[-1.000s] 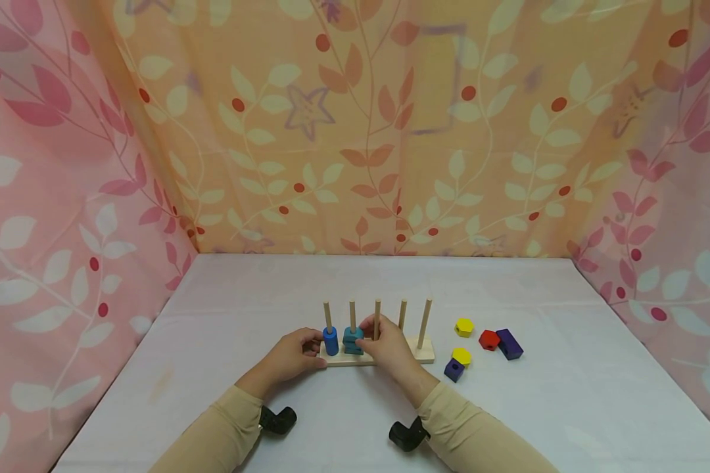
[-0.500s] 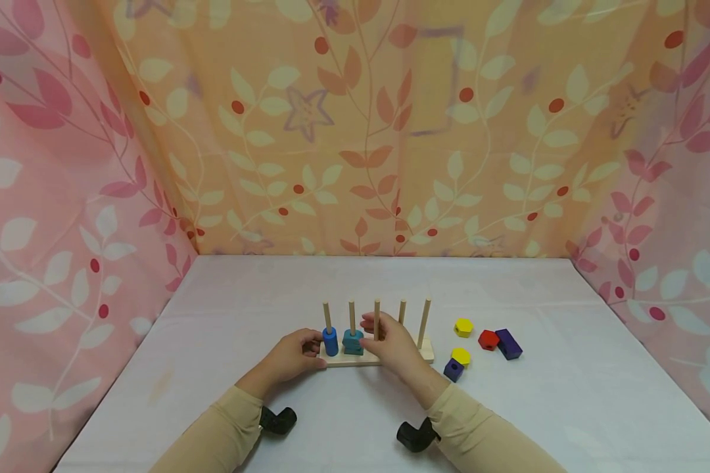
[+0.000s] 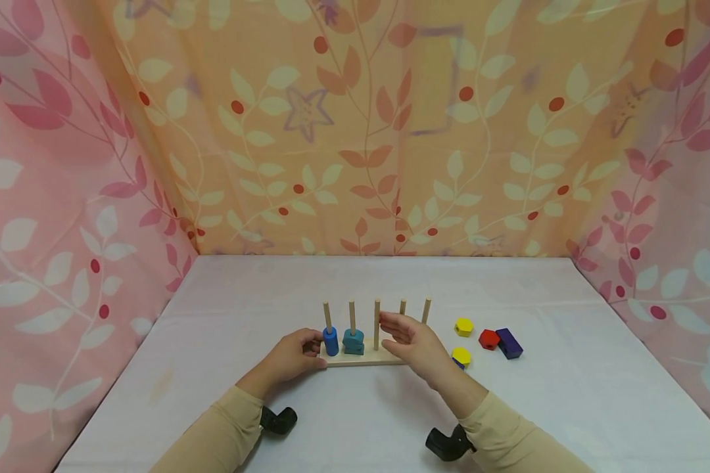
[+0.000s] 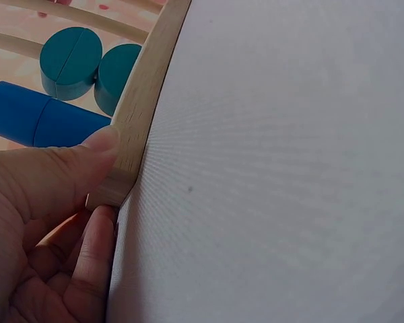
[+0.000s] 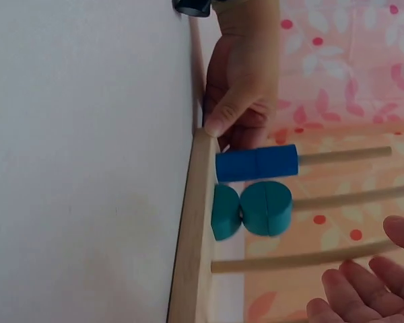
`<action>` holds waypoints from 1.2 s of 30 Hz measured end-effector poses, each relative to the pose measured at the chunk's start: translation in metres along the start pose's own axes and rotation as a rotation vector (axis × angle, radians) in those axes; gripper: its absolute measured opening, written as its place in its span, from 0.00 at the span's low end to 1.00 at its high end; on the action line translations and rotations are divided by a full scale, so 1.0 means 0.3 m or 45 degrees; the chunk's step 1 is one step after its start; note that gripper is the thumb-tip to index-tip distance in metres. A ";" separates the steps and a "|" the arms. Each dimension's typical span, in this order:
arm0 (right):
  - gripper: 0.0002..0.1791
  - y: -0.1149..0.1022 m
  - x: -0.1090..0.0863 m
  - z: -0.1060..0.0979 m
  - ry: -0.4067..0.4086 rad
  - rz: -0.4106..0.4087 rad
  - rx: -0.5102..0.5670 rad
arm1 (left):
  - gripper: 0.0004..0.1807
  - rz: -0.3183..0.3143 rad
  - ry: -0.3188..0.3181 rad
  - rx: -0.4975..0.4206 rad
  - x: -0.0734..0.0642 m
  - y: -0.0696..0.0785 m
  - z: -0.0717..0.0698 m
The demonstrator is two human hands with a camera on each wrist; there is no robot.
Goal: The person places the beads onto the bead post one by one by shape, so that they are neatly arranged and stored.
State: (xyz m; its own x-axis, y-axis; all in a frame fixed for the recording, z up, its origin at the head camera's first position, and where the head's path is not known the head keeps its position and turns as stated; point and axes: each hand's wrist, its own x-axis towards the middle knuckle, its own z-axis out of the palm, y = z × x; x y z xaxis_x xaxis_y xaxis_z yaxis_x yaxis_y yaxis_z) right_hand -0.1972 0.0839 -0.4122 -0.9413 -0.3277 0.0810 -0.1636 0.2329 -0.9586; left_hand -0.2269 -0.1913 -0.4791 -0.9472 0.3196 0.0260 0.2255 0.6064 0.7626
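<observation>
My left hand (image 3: 291, 357) grips the left end of a wooden peg stand (image 3: 361, 359), thumb on its edge, as the left wrist view shows. Blue cylinder beads (image 5: 257, 163) are stacked on the leftmost peg. Teal rounded beads (image 3: 353, 342) sit on the peg beside it. Bare wood shows along the third peg (image 3: 377, 325). Just right of that peg, my right hand (image 3: 419, 346) holds nothing, its fingers loosely spread. It covers the lower parts of the two rightmost pegs.
Right of the stand lie two yellow hexagonal beads (image 3: 464, 327), a red bead (image 3: 489, 339) and a long purple block (image 3: 509, 343). Another purple block (image 3: 458, 363) is mostly behind my right hand. Floral cloth (image 3: 355, 131) walls the white table (image 3: 260, 289) at the back and sides.
My right hand has let go of the teal beads and moved right, past the third peg. The teal beads stay on the second peg. My left hand has not moved.
</observation>
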 end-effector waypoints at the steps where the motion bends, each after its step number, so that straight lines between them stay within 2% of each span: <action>1: 0.25 0.000 -0.006 -0.014 -0.011 0.003 -0.003 | 0.22 -0.002 0.000 0.001 0.000 0.000 0.000; 9: 0.16 0.012 -0.054 -0.133 0.047 0.092 -0.059 | 0.21 0.004 -0.003 -0.011 0.000 -0.001 -0.001; 15: 0.12 0.056 -0.081 -0.229 0.126 0.096 -0.102 | 0.22 0.004 -0.006 -0.011 -0.001 -0.001 -0.002; 20: 0.13 0.105 -0.098 -0.300 0.185 0.191 -0.251 | 0.22 -0.005 -0.008 -0.013 0.001 0.000 -0.001; 26: 0.13 0.173 -0.110 -0.351 0.152 0.314 -0.436 | 0.22 0.003 -0.002 -0.019 0.002 0.002 0.000; 29: 0.14 0.201 -0.116 -0.368 0.120 0.321 -0.509 | 0.23 0.001 0.001 -0.027 0.003 0.002 0.000; 36: 0.16 0.230 -0.112 -0.385 0.089 0.437 -0.620 | 0.24 0.006 0.002 -0.010 0.004 -0.004 0.001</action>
State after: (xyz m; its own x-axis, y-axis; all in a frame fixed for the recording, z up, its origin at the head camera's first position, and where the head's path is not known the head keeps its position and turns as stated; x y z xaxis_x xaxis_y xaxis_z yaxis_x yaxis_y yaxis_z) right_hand -0.2109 0.2166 -0.4496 -0.9787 -0.1027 -0.1776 0.0521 0.7128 -0.6994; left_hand -0.2283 -0.1913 -0.4802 -0.9465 0.3213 0.0306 0.2281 0.5989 0.7677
